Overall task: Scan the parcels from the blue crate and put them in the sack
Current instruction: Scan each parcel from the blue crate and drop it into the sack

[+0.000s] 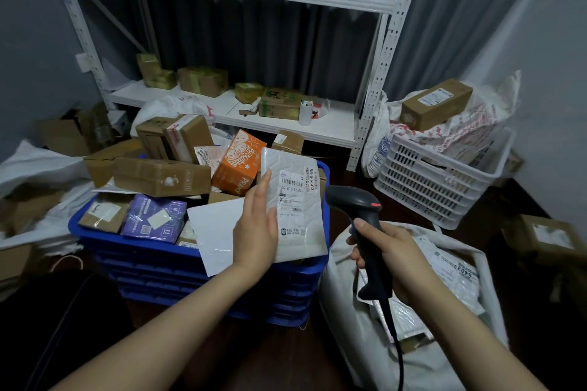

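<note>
My left hand [257, 225] holds a flat white padded parcel [295, 200] upright above the right end of the blue crate [222, 267], its shipping label facing me. My right hand [387, 251] grips a black handheld scanner [359, 209], whose head points left at the parcel's label from close by. The crate is heaped with brown cartons, an orange box [236, 165], a purple packet [154, 216] and another white mailer [216, 232]. The white sack [359, 343] lies open below my right hand, with white mailers [454, 276] inside it.
A white slatted crate [438, 181] holding printed bags and a brown carton stands at the right. A white metal shelf rack [228, 105] with small cartons is behind the blue crate. Loose cartons and white sacks lie on the floor at left and far right.
</note>
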